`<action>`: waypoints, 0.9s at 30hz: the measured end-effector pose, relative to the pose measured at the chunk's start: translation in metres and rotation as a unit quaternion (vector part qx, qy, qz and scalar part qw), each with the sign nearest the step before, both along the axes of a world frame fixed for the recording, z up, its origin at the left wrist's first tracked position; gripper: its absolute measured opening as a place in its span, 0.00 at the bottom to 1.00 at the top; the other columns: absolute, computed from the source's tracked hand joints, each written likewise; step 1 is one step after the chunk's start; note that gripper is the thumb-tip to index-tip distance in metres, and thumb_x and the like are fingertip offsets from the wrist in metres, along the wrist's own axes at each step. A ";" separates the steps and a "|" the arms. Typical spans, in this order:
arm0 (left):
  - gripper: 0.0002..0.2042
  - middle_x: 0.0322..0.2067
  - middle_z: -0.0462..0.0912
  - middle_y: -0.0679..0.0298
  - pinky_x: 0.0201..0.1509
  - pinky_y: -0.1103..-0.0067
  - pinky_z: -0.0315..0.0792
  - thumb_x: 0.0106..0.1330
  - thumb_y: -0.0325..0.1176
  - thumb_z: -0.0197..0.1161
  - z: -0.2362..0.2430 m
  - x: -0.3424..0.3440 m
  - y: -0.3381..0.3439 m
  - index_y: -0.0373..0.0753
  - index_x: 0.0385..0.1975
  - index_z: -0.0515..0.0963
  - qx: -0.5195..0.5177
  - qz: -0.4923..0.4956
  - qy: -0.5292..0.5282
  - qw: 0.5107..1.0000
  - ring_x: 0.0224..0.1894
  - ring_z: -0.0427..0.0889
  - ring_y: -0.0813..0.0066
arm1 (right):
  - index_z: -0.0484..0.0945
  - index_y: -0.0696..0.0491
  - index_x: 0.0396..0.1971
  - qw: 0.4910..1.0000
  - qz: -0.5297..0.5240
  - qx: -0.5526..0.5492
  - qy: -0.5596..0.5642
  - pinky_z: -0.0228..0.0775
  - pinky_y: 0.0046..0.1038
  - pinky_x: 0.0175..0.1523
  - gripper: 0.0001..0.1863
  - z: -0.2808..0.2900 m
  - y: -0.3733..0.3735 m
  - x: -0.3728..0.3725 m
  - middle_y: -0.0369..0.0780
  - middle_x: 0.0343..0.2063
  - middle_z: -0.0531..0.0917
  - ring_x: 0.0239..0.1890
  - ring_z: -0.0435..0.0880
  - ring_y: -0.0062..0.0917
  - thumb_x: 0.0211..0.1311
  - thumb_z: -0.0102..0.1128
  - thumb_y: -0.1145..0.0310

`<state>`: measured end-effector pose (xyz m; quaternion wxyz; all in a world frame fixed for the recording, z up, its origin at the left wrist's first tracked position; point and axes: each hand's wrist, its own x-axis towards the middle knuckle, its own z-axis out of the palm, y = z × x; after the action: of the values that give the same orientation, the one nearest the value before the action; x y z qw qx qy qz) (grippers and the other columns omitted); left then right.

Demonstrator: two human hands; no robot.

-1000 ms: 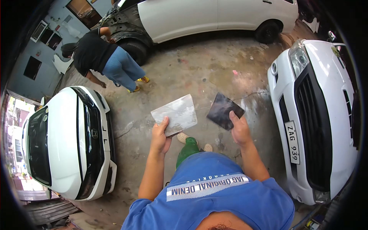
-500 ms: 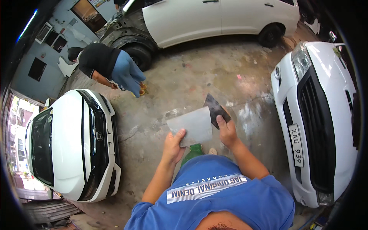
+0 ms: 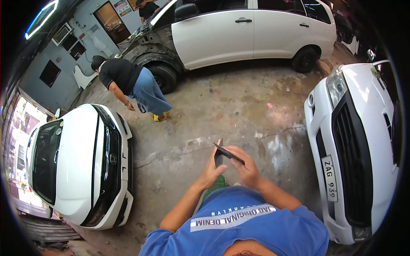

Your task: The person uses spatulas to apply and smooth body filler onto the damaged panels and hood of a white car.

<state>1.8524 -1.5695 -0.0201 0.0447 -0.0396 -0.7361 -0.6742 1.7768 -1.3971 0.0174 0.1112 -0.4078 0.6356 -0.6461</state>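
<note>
In front of my chest, both hands are closed on thin sheets that look like sandpaper. My right hand (image 3: 247,170) pinches a dark sheet (image 3: 230,154), seen nearly edge-on and tilted, its far corner reaching toward the left hand. My left hand (image 3: 209,174) is on a second sheet (image 3: 218,158), also seen almost edge-on, its thumb to the near side. At their far ends the two sheets meet or overlap; whether they touch I cannot tell. Some fingers of both hands are hidden behind the sheets.
A white car (image 3: 77,162) stands at left, a white vehicle (image 3: 363,141) at right. Across the back is a white van (image 3: 213,40) with its front fender removed. Beside it a person (image 3: 124,79) in a black top bends forward; another person (image 3: 147,9) is farther back.
My hands have come together, and the grey sheet, earlier facing up broadly, is turned edge-on. The dark sheet has swung left toward it. The view has tilted up slightly.
</note>
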 end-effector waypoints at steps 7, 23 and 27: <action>0.25 0.63 0.73 0.57 0.72 0.71 0.63 0.75 0.42 0.55 -0.043 0.008 -0.003 0.34 0.66 0.67 -0.119 0.023 -0.003 0.993 0.67 0.70 0.66 | 0.76 0.58 0.61 0.952 0.017 0.009 0.305 0.70 0.40 0.68 0.26 0.016 -0.002 0.026 0.49 0.60 0.79 0.62 0.78 0.44 0.60 0.59 0.77; 0.36 0.71 0.63 0.51 0.77 0.70 0.56 0.63 0.23 0.52 -0.034 0.030 -0.013 0.33 0.75 0.53 -0.078 0.050 -0.031 0.995 0.75 0.61 0.60 | 0.76 0.58 0.60 0.948 -0.077 0.024 0.308 0.76 0.40 0.60 0.31 -0.012 -0.031 0.028 0.49 0.56 0.81 0.57 0.81 0.45 0.51 0.63 0.76; 0.38 0.74 0.60 0.49 0.78 0.70 0.54 0.62 0.24 0.50 -0.002 0.030 0.011 0.31 0.77 0.51 0.030 0.080 -0.027 0.996 0.77 0.58 0.59 | 0.78 0.60 0.57 0.967 -0.169 0.057 0.183 0.77 0.35 0.57 0.22 -0.026 -0.041 -0.004 0.49 0.54 0.83 0.54 0.83 0.45 0.61 0.62 0.72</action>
<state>1.8821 -1.5585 -0.0219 0.0799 0.0392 -0.7175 -0.6909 1.7728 -1.4381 -0.0082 -0.0950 -0.3987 0.7405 -0.5327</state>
